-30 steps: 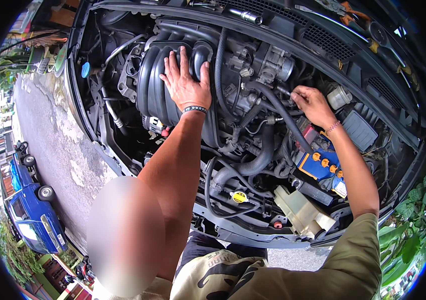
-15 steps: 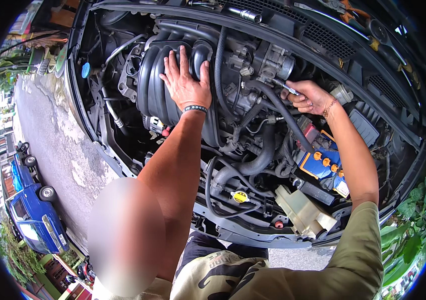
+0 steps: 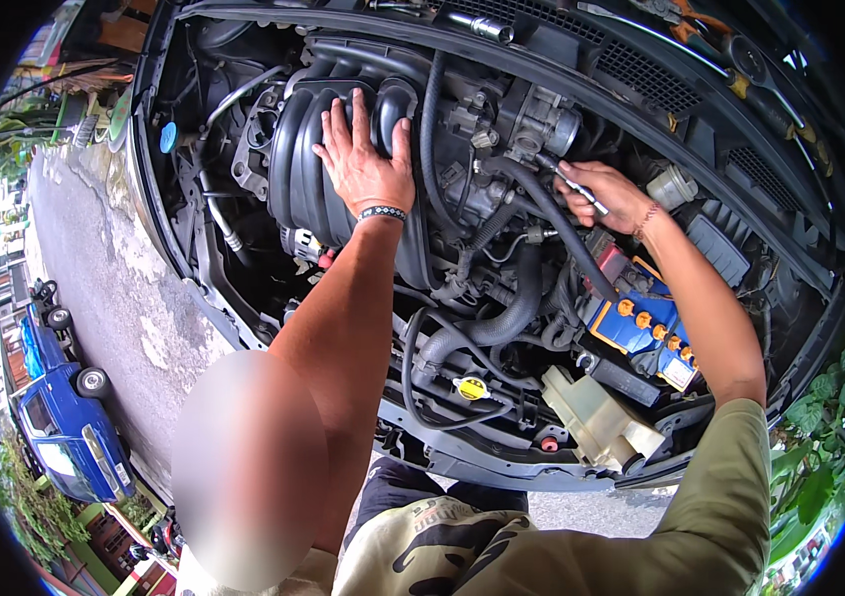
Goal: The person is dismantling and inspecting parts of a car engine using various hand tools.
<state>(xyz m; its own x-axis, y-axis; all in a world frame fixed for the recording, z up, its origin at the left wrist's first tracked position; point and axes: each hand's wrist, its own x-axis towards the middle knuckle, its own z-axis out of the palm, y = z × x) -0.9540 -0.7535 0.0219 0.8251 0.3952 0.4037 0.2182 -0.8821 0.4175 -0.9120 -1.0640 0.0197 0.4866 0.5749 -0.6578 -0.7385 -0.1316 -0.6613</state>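
Observation:
My left hand rests spread out and palm down on the black ribbed intake manifold. My right hand grips a slim silver-and-dark metal tool, held at a slant beside the metal throttle body; whether its far end touches a fitting is too small to tell. A thick black hose runs below the right hand, down toward the blue battery with orange caps.
Tools and pliers and a socket lie along the engine bay's upper edge. The reservoir and yellow-topped cap sit near the front edge. A blue vehicle stands on the pavement at left; plants border the right.
My right hand has turned and moved slightly left and down from where it was a second ago, showing more of the metal tool, now tilted more steeply. My left hand stays on the manifold.

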